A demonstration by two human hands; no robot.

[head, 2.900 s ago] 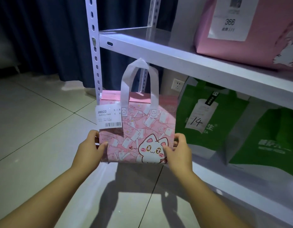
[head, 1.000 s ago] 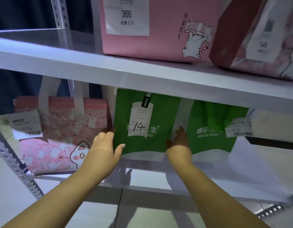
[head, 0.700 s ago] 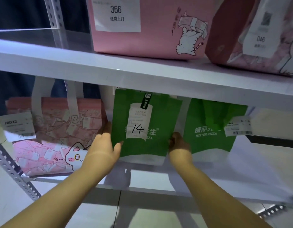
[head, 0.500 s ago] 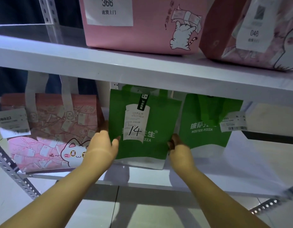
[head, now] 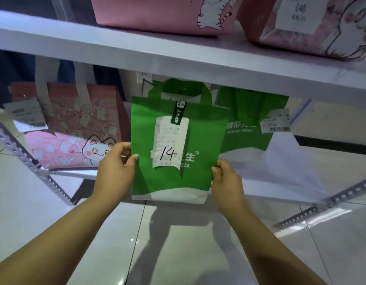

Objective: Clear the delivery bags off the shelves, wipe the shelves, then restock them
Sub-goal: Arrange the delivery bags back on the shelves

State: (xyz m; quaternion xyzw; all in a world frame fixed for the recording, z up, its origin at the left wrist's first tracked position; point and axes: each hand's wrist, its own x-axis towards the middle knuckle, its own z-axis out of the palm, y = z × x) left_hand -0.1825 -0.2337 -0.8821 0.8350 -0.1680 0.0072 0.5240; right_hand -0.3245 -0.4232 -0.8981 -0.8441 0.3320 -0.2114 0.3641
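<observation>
A green delivery bag (head: 198,177) with a receipt marked "14" hangs in front of the lower shelf (head: 270,190), out past its front edge. My left hand (head: 116,171) grips its left side and my right hand (head: 227,179) grips its right side. A pink cat bag (head: 71,132) stands on the lower shelf to the left. A second green bag (head: 249,128) stands behind on the right.
The upper shelf (head: 178,58) carries a pink cat bag (head: 167,15) and another pink bag tagged 046 (head: 311,25). Perforated metal rails (head: 28,161) frame the rack at left and lower right. Pale floor tiles (head: 178,243) lie below. A wall socket (head: 144,80) sits behind.
Both hands closed on the green "14" bag and drew it forward off the lower shelf toward me. Earlier the pink cat bag was set on the shelf's left end.
</observation>
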